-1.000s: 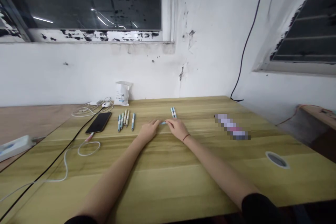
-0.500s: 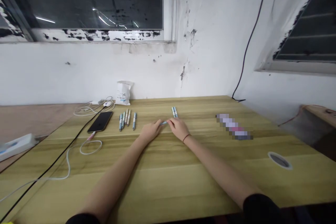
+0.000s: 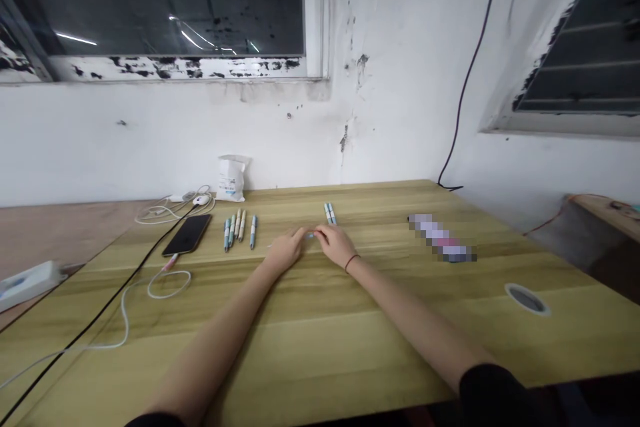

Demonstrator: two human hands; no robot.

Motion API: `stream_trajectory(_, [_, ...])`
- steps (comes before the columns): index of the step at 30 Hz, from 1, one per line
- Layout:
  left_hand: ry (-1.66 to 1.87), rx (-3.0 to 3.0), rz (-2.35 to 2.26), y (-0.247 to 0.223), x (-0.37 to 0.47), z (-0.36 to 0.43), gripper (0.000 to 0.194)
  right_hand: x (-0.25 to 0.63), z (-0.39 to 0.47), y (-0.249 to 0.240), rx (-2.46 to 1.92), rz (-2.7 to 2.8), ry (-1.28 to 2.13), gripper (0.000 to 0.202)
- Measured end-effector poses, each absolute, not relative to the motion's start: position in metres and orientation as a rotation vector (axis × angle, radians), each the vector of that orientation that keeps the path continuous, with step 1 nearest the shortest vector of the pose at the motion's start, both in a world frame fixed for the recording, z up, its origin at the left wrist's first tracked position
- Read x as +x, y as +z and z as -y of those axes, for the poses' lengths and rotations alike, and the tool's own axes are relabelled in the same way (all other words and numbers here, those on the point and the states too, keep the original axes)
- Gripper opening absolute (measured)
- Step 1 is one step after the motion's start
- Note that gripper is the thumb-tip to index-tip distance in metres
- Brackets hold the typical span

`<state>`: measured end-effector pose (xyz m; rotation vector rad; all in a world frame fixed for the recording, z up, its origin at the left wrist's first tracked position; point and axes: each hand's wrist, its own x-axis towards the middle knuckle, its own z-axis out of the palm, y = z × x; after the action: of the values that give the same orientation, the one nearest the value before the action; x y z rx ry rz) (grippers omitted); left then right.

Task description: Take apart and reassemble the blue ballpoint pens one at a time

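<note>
Both hands meet over the middle of the table, fingers closed around a light blue pen or marker (image 3: 310, 235). My left hand (image 3: 285, 248) grips its left part, and my right hand (image 3: 337, 245), with a dark red band at the wrist, pinches the right part. Most of the pen is hidden by the fingers. Just beyond my right hand lie two pale blue and green pens (image 3: 331, 213) side by side. To the left of my left hand, a blue pen (image 3: 253, 232) lies apart from a row of several blue-green and beige pens (image 3: 234, 229).
A black phone (image 3: 187, 235) with a white cable (image 3: 125, 313) lies at the left. Behind it are a coiled white cord and a white packet (image 3: 231, 179) near the wall. A blurred-out pale item (image 3: 443, 238) and a round table hole (image 3: 527, 299) are at the right.
My hands have drawn slightly closer together, and less of the pen shows between them. The whole view has shifted a little. The other pens lie as before.
</note>
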<state>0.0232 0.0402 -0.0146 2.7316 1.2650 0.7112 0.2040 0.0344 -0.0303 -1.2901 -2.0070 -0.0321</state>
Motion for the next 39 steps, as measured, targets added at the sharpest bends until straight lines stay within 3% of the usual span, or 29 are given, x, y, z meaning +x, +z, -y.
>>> stream_trajectory(4, [0.715,2.705,-1.334,-0.0135,0.0245,-0.0385,0.030,0.2037,-0.0317,-0.0296,-1.181,2.022,0.001,0.015])
stream_trajectory(19, [0.640,2.757,-1.432,-0.0134,0.0257,-0.0386,0.030,0.2047,-0.0338,-0.0310,-1.128,1.991,0.052,0.016])
stream_trajectory(25, [0.609,2.714,-1.446,-0.0107,0.0253,-0.0361,0.041,0.2044,-0.0330,-0.0294,-1.083,1.926,0.076,0.021])
stream_trajectory(39, [0.663,2.745,-1.512,-0.0109,0.0274,-0.0346,0.031,0.2052,-0.0329,-0.0276,-1.104,1.878,0.074,0.024])
